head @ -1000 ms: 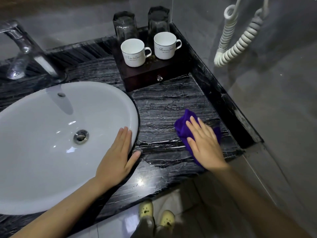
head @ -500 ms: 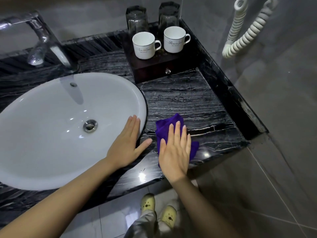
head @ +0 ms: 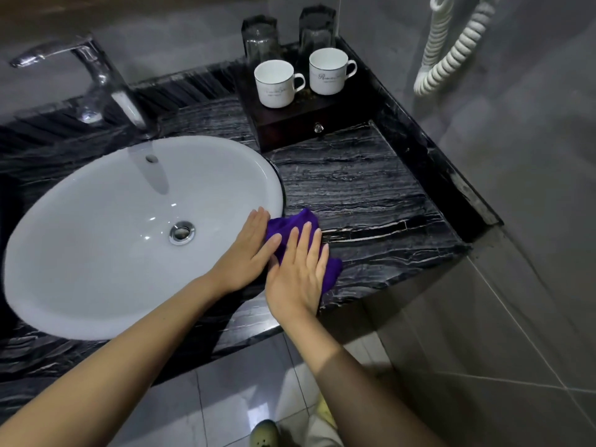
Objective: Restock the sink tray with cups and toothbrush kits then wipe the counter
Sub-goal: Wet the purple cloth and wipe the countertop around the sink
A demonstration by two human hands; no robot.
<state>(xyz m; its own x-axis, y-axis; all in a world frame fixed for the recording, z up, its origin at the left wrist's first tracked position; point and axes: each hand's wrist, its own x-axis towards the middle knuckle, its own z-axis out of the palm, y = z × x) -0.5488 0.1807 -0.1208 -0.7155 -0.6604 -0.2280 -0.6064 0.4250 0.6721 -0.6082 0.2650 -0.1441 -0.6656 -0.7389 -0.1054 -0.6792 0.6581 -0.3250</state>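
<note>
A purple cloth (head: pixel 292 225) lies on the black marble counter (head: pixel 354 188) just right of the white sink (head: pixel 106 240). My right hand (head: pixel 298 272) presses flat on the cloth, fingers spread. My left hand (head: pixel 248 253) rests flat on the sink's right rim, its fingers touching the cloth's left edge. At the back right stands a dark wooden tray (head: pixel 290 122) with a small drawer knob. On it are two white cups (head: pixel 274 82) (head: pixel 328 71) in front and two upturned glass tumblers (head: pixel 260 37) (head: pixel 317 27) behind. No toothbrush kits show.
A chrome tap (head: pixel 96 79) rises behind the sink at the left. A white coiled cord (head: pixel 451 59) hangs on the grey wall at the right. The counter ends in a raised black edge (head: pixel 451 175) at the right. Tiled floor and my shoes lie below.
My right hand has slid the purple cloth leftward across the counter, from the right side up to the sink rim. My left hand has stayed on the rim.
</note>
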